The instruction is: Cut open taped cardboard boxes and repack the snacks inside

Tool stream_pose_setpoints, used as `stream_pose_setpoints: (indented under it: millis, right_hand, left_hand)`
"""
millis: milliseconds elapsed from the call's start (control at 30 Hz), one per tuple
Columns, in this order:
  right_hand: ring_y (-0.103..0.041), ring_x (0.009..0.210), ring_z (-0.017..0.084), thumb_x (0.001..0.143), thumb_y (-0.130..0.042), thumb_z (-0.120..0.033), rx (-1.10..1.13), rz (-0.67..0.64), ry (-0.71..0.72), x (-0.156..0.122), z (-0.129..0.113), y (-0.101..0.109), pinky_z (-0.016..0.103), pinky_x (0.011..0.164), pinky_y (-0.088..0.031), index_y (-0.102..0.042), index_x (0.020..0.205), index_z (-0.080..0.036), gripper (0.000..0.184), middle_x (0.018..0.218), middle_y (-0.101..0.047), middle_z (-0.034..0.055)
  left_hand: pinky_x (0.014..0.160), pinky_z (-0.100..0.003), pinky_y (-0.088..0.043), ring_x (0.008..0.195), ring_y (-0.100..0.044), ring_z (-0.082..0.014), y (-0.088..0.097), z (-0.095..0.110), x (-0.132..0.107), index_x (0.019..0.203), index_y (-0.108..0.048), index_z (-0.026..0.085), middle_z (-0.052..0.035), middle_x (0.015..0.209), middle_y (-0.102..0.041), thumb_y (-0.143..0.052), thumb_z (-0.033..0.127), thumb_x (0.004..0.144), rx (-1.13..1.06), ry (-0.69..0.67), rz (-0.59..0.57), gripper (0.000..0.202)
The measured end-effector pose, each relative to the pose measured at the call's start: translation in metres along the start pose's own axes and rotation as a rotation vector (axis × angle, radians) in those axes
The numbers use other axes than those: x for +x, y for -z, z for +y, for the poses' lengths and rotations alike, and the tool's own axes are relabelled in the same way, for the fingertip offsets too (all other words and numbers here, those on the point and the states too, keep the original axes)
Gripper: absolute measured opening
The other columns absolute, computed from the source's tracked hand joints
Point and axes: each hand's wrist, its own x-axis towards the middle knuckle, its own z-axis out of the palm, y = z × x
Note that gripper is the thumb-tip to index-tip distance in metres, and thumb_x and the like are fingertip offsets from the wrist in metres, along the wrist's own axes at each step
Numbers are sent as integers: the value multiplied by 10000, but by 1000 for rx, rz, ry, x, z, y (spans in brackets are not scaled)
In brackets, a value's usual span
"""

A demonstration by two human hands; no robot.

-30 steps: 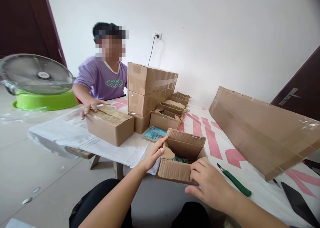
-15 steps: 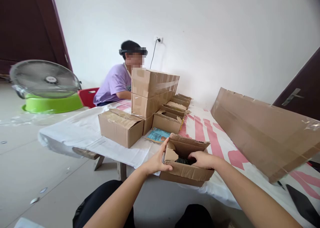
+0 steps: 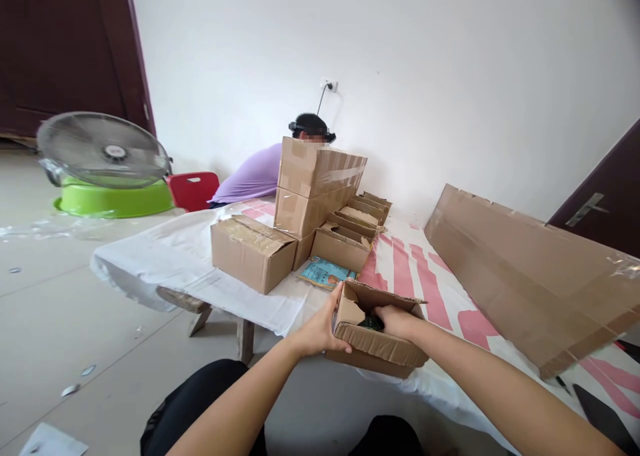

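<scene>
A small open cardboard box [image 3: 380, 346] sits at the near edge of the cloth-covered table [image 3: 165, 249]. My left hand [image 3: 320, 328] grips its left wall, thumb on the front, fingers up the side flap. My right hand [image 3: 395, 319] reaches down into the box, fingers hidden inside over a dark packet [image 3: 371, 323]. A teal packet [image 3: 325, 271] lies on the table just beyond the box.
A taped box [image 3: 253, 251] and a stack of boxes [image 3: 313, 186] stand behind, with several open boxes [image 3: 350, 233]. A long flat carton [image 3: 530, 276] lies at the right. Another person in purple [image 3: 253, 175] bends behind the stack. A fan [image 3: 103, 149], green basin and red chair stand left.
My right hand went from the box's front edge down into the box. The other person let go of the taped box and ducked behind the stack. My view shifted left and up.
</scene>
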Motion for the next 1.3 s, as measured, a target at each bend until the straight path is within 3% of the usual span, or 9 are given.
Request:
stream_pose_setpoints:
  millis: [233,467,567,667,733,833,1000,1133,1300]
  right_hand:
    - [-622,917,233,769,-628,-347,80,265,246,-39,-4,54,351,800,-464,-605,1106,-186,374,1054,-683,80]
    - [-600,851,204,789,-563,-339,319,615,232,-64,24,84,354,766,-477,-528,1196,-171,441,1023,-656,63]
    - [-595,974,218,794,-567,-296,292,724,209,-61,46,87,379,855,-471,-503,1216,-189,440,1130,-632,73]
    - [-571,1075,231,790,-582,-240,203,828,241,-51,64,96,400,926,-454,-499,1199,-196,420,1197,-603,85]
    - [-556,1118,246,795,-587,-218,135,890,264,-40,67,107,417,952,-447,-488,1200,-189,418,1225,-579,103]
    - [-531,1168,263,813,-577,-206,84,946,292,-21,57,126,438,983,-433,-458,1228,-179,432,1273,-534,131]
    - [-536,1160,271,807,-580,-176,64,982,350,-8,28,148,452,988,-435,-436,1239,-161,456,1279,-513,148]
    - [-532,1161,264,810,-587,-199,21,985,429,-36,31,140,433,967,-453,-431,1222,-190,441,1273,-514,122]
    - [-558,1121,278,814,-571,-272,-22,970,543,-94,65,89,418,889,-490,-384,1257,-186,489,1245,-535,142]
  left_hand:
    - [1182,-561,-125,1459,-144,-362,17,-6,3,1522,-88,238,-169,1580,-179,-864,453,554,91,-10,199,1260]
    - [1093,-526,-324,1341,-401,-331,13,-26,9,1421,-342,215,-144,1448,-433,-601,563,799,10,134,351,758]
    - [1074,-513,-347,1332,-396,-325,10,-5,7,1410,-311,204,-154,1444,-393,-543,546,843,83,4,524,702]
    - [1095,-481,-323,1313,-407,-299,20,43,28,1344,-389,215,-129,1377,-436,-514,477,886,223,-186,695,542]
    - [1082,-465,-345,1283,-441,-290,30,81,62,1283,-461,221,-117,1335,-489,-529,451,885,262,-204,568,464]
    - [1132,-503,-252,1333,-388,-328,43,126,129,1286,-485,201,-135,1379,-487,-704,421,756,207,-74,321,614]
    - [955,-500,-451,1083,-598,-306,52,153,201,1297,-467,125,-186,1211,-598,-765,398,702,78,40,241,719]
    - [864,-424,-510,919,-633,-233,35,161,185,1245,-503,143,-110,1063,-640,-703,384,767,47,-6,247,572]
    - [951,-394,-459,1034,-575,-239,-25,176,116,1201,-550,230,-68,1147,-597,-743,261,724,98,-200,260,515]
